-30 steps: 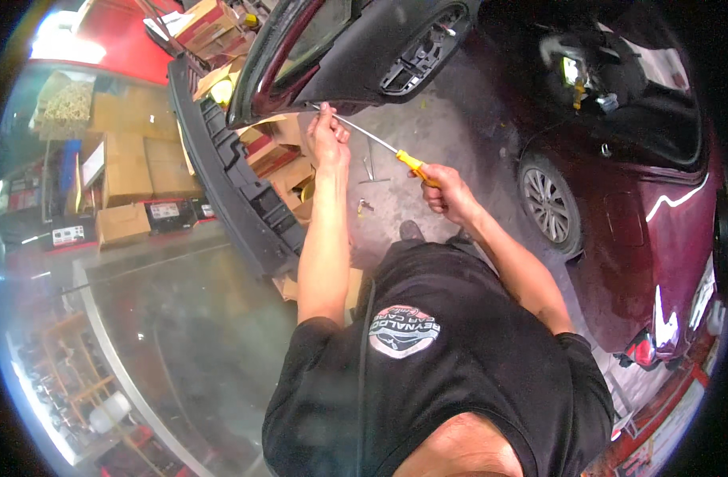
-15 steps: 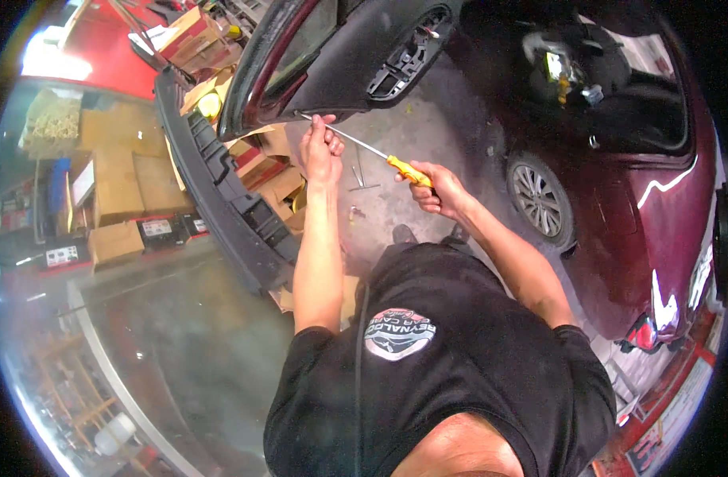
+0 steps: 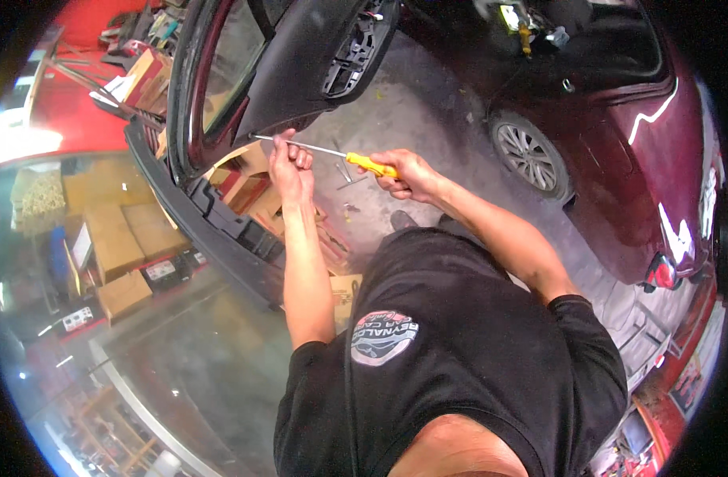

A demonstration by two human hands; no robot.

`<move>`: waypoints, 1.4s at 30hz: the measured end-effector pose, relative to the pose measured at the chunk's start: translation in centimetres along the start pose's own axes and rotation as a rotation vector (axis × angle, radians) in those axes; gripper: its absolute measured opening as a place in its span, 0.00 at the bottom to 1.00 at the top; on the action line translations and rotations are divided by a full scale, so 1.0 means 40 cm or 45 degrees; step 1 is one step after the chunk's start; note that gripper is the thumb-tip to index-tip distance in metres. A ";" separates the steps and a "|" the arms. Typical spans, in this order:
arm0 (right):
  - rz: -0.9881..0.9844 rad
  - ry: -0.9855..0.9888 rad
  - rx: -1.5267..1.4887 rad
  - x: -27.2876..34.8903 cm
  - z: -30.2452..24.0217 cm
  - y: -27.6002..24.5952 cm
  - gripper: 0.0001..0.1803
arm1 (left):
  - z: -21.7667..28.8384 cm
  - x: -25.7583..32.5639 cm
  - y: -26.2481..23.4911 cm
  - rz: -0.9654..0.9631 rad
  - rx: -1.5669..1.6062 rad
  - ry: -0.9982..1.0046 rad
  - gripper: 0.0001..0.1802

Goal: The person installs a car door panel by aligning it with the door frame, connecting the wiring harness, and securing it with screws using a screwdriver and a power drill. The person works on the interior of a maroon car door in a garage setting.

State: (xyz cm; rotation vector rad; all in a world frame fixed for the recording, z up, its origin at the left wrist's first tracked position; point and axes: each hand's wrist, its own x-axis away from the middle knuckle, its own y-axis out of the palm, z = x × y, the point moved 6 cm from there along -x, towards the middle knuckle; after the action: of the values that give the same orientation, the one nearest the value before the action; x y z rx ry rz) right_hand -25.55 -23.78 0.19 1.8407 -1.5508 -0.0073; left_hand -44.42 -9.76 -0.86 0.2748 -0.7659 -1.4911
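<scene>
Right hand [image 3: 408, 175] closed around yellow-handled screwdriver [image 3: 332, 153]; left hand [image 3: 288, 163] pinching its shaft, tip against lower edge of open car door [image 3: 292, 60]; door trim panel not yet off; prying looks underway.

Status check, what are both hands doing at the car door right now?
Right hand gripping yellow-handled long-shaft screwdriver. Left hand pinching its metal shaft, tip at lower edge of open dark red car door. Nothing between tip and door.

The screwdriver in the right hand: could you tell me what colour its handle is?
Yellow-orange, on the screwdriver gripped by the right hand; seen in the head view.
</scene>
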 end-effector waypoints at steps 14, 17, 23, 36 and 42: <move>-0.318 0.253 -0.031 -0.058 0.000 -0.039 0.20 | 0.007 0.005 -0.002 -0.046 -0.091 0.004 0.15; -0.030 -0.024 0.522 -0.049 -0.033 -0.029 0.20 | 0.009 -0.004 -0.008 -0.001 -0.193 0.043 0.16; 0.488 -1.425 2.021 0.005 -0.098 0.015 0.17 | 0.012 -0.007 -0.013 0.127 -0.212 0.060 0.16; 0.328 -1.123 1.756 -0.011 -0.125 0.009 0.15 | 0.300 0.027 -0.137 0.416 -0.553 0.750 0.13; -0.190 -0.185 0.751 -0.108 -0.085 -0.050 0.14 | 0.348 -0.003 -0.142 0.355 -0.932 0.670 0.16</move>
State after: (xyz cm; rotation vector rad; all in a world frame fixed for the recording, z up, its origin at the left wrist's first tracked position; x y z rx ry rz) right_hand -23.57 -18.30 -0.16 2.4580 -1.6225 0.2804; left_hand -57.33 -6.23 5.99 -0.0064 0.1751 -1.2566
